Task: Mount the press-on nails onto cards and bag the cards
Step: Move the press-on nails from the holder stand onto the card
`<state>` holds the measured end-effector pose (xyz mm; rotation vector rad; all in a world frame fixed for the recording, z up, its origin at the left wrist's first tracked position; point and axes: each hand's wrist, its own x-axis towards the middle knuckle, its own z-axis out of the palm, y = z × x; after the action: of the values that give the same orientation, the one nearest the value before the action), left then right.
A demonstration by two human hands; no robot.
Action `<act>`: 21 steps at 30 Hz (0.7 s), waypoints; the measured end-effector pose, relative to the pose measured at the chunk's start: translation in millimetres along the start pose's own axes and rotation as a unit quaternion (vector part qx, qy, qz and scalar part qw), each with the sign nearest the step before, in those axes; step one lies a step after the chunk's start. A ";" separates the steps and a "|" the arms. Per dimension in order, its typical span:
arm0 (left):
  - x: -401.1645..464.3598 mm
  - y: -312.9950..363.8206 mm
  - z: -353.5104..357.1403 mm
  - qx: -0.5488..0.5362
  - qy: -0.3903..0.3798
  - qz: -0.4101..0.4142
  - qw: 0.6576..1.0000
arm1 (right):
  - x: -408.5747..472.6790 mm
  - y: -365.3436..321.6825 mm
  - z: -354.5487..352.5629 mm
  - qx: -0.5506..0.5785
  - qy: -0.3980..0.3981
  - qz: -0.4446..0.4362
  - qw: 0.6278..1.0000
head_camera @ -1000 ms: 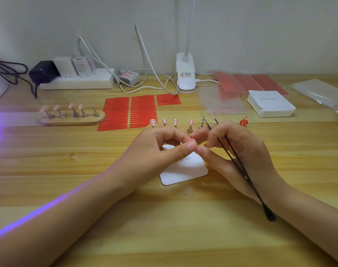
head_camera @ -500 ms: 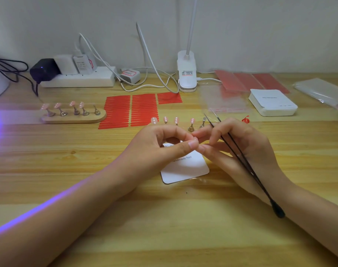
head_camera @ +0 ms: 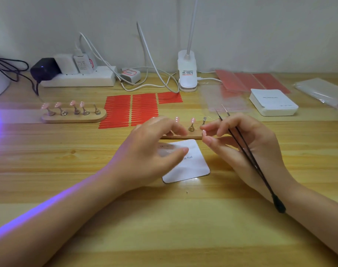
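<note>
The hands have come apart: the left hand (head_camera: 152, 151) now hovers loose-fingered and empty over the card (head_camera: 191, 166) mid-desk. The right hand (head_camera: 247, 149) pinches a pink nail (head_camera: 204, 133) at its fingertips, tweezers (head_camera: 247, 157) tucked in its grip.

I see a small pale pink press-on nail (head_camera: 204, 133) pinched at my right hand's (head_camera: 247, 149) fingertips, just above the white rounded card (head_camera: 191, 166) lying flat on the wood; more pink nails (head_camera: 193, 120) stand on a stand beyond
</note>
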<state>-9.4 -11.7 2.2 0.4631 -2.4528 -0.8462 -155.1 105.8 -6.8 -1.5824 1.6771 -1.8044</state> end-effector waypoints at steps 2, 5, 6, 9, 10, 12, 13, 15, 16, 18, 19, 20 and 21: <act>-2.6 -4.6 2.1 0.076 -0.025 0.028 0.996 | 0.8 3.3 -3.5 -0.035 0.000 0.006 0.999; -3.9 -8.6 3.5 0.132 -0.056 0.044 0.989 | 1.0 7.4 -7.5 -0.089 -0.031 0.012 0.996; -4.0 -9.6 3.6 0.131 -0.064 0.044 0.988 | 0.7 8.3 -8.4 -0.103 -0.043 0.012 0.994; -4.4 -12.0 3.6 0.111 -0.074 0.040 0.990 | 0.1 9.7 -9.1 -0.139 -0.078 0.014 0.987; -4.5 -12.1 3.8 0.108 -0.076 0.042 0.990 | -0.1 9.8 -9.1 -0.146 -0.086 0.016 0.985; -4.4 -11.9 4.1 0.105 -0.081 0.051 0.990 | -0.4 9.8 -8.8 -0.152 -0.105 0.018 0.983; -4.1 -11.8 4.2 0.103 -0.083 0.056 0.990 | -0.3 9.7 -8.4 -0.152 -0.114 0.021 0.982; -3.9 -11.6 4.1 0.096 -0.087 0.060 0.990 | -0.3 9.7 -7.8 -0.151 -0.123 0.027 0.980; -3.8 -11.7 4.1 0.093 -0.088 0.060 0.990 | -0.3 9.9 -7.8 -0.151 -0.126 0.027 0.980; -3.9 -12.1 4.4 0.090 -0.089 0.057 0.990 | -0.2 10.8 -7.7 -0.150 -0.133 0.027 0.979; -4.0 -12.2 4.5 0.090 -0.090 0.057 0.990 | -0.3 11.0 -7.8 -0.149 -0.136 0.028 0.979; -4.0 -12.3 4.6 0.089 -0.090 0.056 0.990 | -0.3 11.2 -7.8 -0.147 -0.138 0.029 0.979; -4.1 -12.5 4.5 0.089 -0.091 0.055 0.990 | -0.3 11.6 -7.8 -0.145 -0.140 0.030 0.979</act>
<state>-6.7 -17.0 -10.4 0.3217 -2.7089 -0.6525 -166.6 106.8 -14.6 -1.7783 1.8869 -1.2808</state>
